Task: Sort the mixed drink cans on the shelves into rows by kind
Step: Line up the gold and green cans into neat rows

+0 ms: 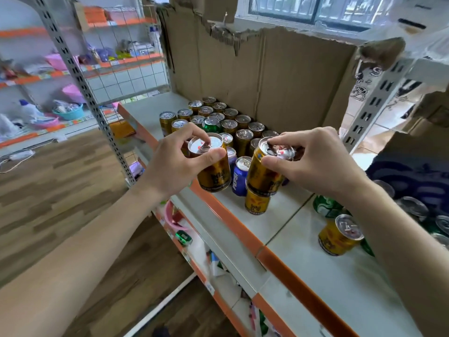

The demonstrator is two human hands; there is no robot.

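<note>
My left hand (178,156) grips a gold can (213,173) by its top rim, lifted above the shelf's front edge. My right hand (313,159) pinches a second gold can (263,176) at its rim, tilted, just over another gold can (257,203) standing on the white shelf (279,220). A blue can (240,175) stands between the two held cans. Behind them, several gold cans (229,117) stand in rows against the cardboard, with one green can (211,125) among them.
A torn cardboard sheet (267,76) backs the shelf. At the right lie a gold can (340,234), a green can (325,205) and several more cans. The shelf's orange front edge (243,232) runs diagonally. Lower shelves and a wooden floor (60,181) lie to the left.
</note>
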